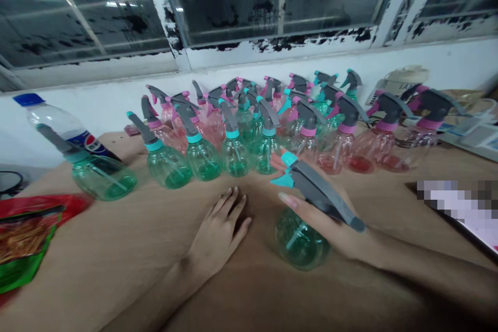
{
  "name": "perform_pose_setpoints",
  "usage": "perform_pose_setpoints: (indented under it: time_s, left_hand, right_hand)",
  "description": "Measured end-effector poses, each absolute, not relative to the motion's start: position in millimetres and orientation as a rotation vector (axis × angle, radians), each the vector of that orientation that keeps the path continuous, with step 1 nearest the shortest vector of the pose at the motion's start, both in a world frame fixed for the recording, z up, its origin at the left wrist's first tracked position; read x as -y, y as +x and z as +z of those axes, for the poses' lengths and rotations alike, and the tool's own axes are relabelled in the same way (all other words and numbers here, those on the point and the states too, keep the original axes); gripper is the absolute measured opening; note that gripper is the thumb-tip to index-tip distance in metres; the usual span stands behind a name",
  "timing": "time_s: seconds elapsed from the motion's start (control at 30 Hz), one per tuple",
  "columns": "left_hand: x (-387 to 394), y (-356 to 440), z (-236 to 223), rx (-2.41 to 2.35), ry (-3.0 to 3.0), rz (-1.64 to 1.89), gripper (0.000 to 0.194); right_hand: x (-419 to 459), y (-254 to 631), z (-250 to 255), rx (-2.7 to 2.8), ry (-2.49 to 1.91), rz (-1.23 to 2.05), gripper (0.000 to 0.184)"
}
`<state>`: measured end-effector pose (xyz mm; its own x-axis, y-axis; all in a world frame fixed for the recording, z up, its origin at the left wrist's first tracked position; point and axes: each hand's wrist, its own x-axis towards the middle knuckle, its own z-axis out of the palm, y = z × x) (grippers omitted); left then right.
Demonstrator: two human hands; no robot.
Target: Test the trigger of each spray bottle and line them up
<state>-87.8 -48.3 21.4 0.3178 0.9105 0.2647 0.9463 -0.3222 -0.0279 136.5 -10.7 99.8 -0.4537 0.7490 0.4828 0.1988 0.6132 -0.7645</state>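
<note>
A green spray bottle with a grey and turquoise trigger head is at the front right of the middle. My right hand is wrapped round its neck, below the trigger, and the fingers on the far side are partly hidden. The bottle's base is at or close to the tabletop; I cannot tell whether it touches. My left hand lies flat on the wooden table, fingers spread, holding nothing. Beyond it stands a row of green spray bottles, with pink spray bottles to the right and behind.
At the left are a lone green spray bottle, a blue-capped soda bottle and a red and green snack packet. A dark-edged flat object, partly pixelated, lies at the right. Behind the bottles is a white wall below windows.
</note>
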Motion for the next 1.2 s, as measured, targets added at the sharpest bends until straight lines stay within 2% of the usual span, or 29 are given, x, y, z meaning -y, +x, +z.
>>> perform_pose_setpoints:
  time_s: [0.3,0.5,0.63,0.77,0.83,1.0,1.13,1.2]
  left_hand:
    - [49,-88,21,1.733,-2.420,-0.434,0.040]
    - [57,-76,35,1.774,-2.629,-0.703,0.031]
    - [72,-57,44,1.771,-2.781,-0.833,0.048]
    - [88,-36,52,1.853,-2.798,-0.831,0.087]
    - [95,-29,56,1.912,-2.766,-0.878,0.094]
    - [114,-39,61,2.089,-2.560,-0.996,0.066]
    - [131,-69,60,2.067,-2.348,-1.032,0.059]
    - [138,-87,61,2.043,-2.320,-1.023,0.054]
  right_hand:
    - [7,137,101,1.969,-0.697,0.895,0.012]
    - [6,137,105,1.986,-0.666,0.814,0.015]
    - [6,137,102,1.937,-0.603,0.906,0.011]
    - [11,132,97,1.882,-0.598,0.913,0.027]
    - [19,126,97,1.865,-0.613,0.919,0.033]
    - [39,96,101,1.830,-0.576,0.993,0.047]
    - [43,63,104,1.911,-0.443,1.045,0.052]
    - [42,48,105,1.997,-0.375,1.032,0.061]
